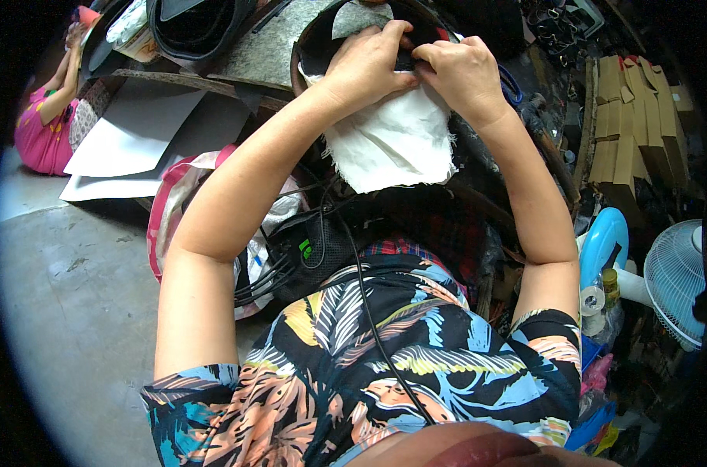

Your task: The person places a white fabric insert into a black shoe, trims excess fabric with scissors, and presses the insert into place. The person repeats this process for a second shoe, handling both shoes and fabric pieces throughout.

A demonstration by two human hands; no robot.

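"Where is the white cloth (392, 152) draped?"
"Below the left hand (369, 66), half-spread over its top, and the right hand (464, 80), curled near its upper edge (whether cloth is gripped by the 2 cannot be told)."

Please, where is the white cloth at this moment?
In the head view, the white cloth is at the upper middle, just below the left hand and the right hand, at the near side of a dark, round-rimmed object.

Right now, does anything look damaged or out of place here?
Yes: the cloth below the left hand and right hand has ragged edges with loose threads, so it looks frayed. At left, the white sheets overlap askew, which looks untidy.
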